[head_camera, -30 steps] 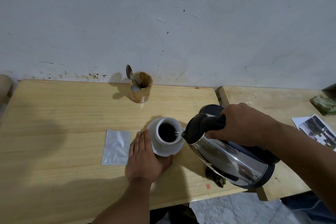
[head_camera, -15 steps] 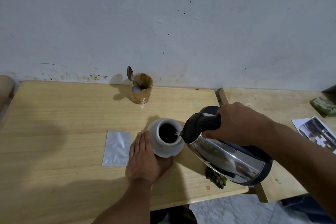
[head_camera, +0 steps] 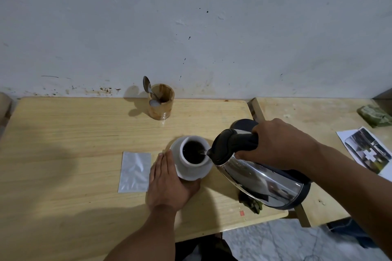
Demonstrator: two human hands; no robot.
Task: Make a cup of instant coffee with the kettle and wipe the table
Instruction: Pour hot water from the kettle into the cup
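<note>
Polished steel kettle [head_camera: 261, 178] is being tilted by the right hand [head_camera: 275, 146], clenched around its black handle | spout over round white cup [head_camera: 192, 159] at table [head_camera: 63, 133] centre, dark liquid inside | left hand [head_camera: 167, 180] flat, bracing cup at 7 o'clock | foil sachet [head_camera: 134, 171] at 9 | green cloth [head_camera: 251, 204] being mostly hidden under kettle.

I have just one view to work from, the head camera, worn high and tipped forward and down over the table [head_camera: 63, 133]. It faces the wall [head_camera: 191, 27] at twelve o'clock, which fills the upper part of the frame. The lens is wide, so the table edges bow. It sits close: both forearms enter from six and four o'clock, and the cup [head_camera: 192, 158] lies near the centre. A second table [head_camera: 307, 112] shows at three o'clock, the floor [head_camera: 275, 243] at five.
</note>
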